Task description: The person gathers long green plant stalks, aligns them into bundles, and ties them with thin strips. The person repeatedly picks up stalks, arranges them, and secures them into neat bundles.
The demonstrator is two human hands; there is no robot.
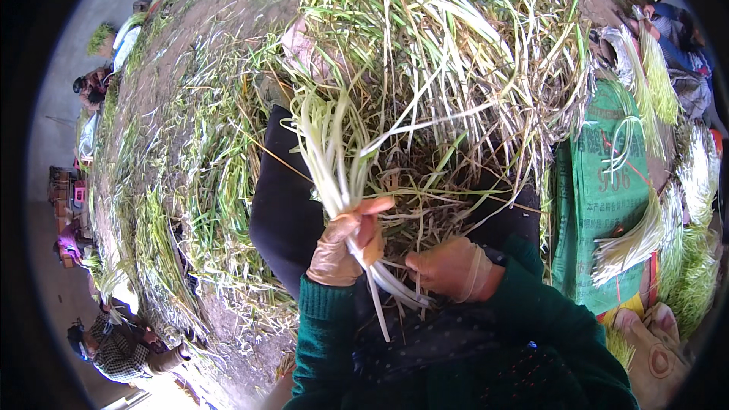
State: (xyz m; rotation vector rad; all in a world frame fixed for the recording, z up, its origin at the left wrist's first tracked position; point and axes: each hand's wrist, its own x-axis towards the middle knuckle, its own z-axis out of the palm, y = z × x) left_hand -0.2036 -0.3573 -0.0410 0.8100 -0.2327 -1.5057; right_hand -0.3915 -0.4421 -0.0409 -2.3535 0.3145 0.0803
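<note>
A bunch of long pale stalks (328,156), white to light green and much like garlic chives, is gripped in my left hand (342,247). White lower ends stick out below that fist and point toward my right hand (448,267). Thin, see-through gloves cover both hands. My right hand is closed, its fingertips close beside the white ends; whether it pinches a strand is hidden. Under the bunch, loose stalks and dry brown leaf scraps (414,220) lie across my dark-clad lap (285,209). A large heap of the same green and white stalks (456,45) rises just beyond.
On the right lies a green woven sack (607,201) with a small pale bundle (630,243) on it. More bundles (672,235) are stacked past it. Leaf litter (190,144) covers the ground at left. Other people sit along the left edge (121,345) and far right (680,34).
</note>
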